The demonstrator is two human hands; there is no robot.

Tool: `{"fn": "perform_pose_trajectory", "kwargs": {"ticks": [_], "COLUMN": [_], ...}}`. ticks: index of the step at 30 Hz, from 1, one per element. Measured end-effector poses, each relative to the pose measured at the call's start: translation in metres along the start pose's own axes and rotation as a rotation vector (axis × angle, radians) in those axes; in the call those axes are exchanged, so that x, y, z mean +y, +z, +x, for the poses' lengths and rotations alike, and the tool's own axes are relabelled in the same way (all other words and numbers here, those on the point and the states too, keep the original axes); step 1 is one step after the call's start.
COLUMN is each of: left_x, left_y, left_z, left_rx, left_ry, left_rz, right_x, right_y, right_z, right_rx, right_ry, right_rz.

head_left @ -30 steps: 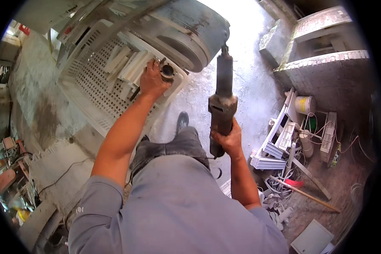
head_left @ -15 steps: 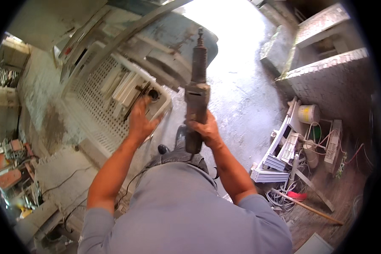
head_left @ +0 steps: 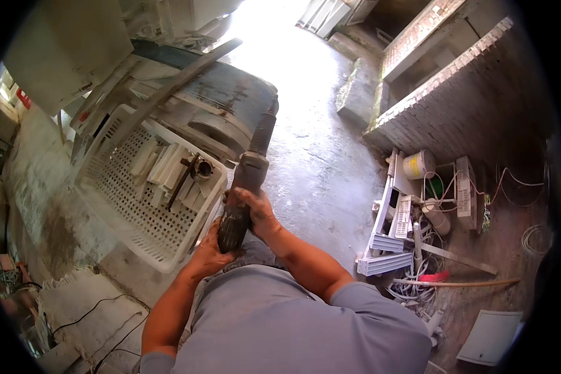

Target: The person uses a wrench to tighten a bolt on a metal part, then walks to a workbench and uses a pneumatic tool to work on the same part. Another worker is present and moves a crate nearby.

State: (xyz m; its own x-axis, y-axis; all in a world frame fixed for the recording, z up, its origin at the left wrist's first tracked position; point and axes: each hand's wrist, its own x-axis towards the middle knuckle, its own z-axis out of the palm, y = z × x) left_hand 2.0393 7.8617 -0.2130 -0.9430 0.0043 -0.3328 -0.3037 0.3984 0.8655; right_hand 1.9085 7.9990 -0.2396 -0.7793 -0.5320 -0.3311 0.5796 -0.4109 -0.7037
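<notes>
Both hands are on a dark, dusty straight grinder [head_left: 250, 171], a long power tool whose narrow nose points up and away from me. My right hand [head_left: 258, 213] is wrapped round the middle of its body. Near the rear end, my left hand [head_left: 215, 250] closes against the casing from the left side. To the left of the grinder stands a white perforated plastic basket [head_left: 100, 190]. Inside it lie pale strips and blocks [head_left: 167, 165], a dark metal bar [head_left: 179, 184] and a round metal ring [head_left: 203, 167].
Beyond the basket is a worn blue-grey machine or tub [head_left: 212, 93] with a long curved bar [head_left: 174, 84] across it. On the right are a low brick wall [head_left: 455, 93], a white bucket [head_left: 419, 164], metal frames and coiled cables. Black cords [head_left: 100, 305] trail at lower left.
My left hand has left the basket and come onto the rear of the grinder. The grinder has moved left and tilted, and the view has turned.
</notes>
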Motion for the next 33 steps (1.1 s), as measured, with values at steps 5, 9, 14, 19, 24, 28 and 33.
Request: {"fn": "perform_pose_trajectory", "kwargs": {"ticks": [5, 9, 14, 19, 24, 28, 33], "left_x": [-0.023, -0.024, -0.014, -0.011, 0.011, 0.007, 0.008], "left_y": [-0.002, 0.004, 0.006, 0.009, 0.027, 0.031, 0.029], "left_z": [-0.015, -0.009, -0.001, 0.013, 0.021, 0.028, 0.035], "left_rx": [-0.075, -0.054, -0.033, -0.007, 0.195, 0.274, 0.257], "left_ry": [0.082, 0.045, -0.025, 0.06, 0.21, 0.304, 0.264], "left_rz": [-0.228, -0.428, -0.426, -0.115, 0.264, 0.379, 0.183], "right_x": [0.007, 0.006, 0.002, -0.004, -0.022, -0.031, -0.031], "right_y": [-0.012, -0.015, -0.027, -0.048, -0.05, -0.05, -0.054], "right_z": [-0.01, -0.001, 0.013, 0.026, 0.035, 0.041, 0.049], "right_rx": [0.089, 0.056, 0.018, -0.006, 0.034, 0.039, 0.026], "right_ry": [0.052, 0.077, 0.136, 0.125, 0.094, 0.109, 0.131], "right_rz": [0.075, 0.131, 0.17, 0.17, 0.141, 0.144, 0.119]}}
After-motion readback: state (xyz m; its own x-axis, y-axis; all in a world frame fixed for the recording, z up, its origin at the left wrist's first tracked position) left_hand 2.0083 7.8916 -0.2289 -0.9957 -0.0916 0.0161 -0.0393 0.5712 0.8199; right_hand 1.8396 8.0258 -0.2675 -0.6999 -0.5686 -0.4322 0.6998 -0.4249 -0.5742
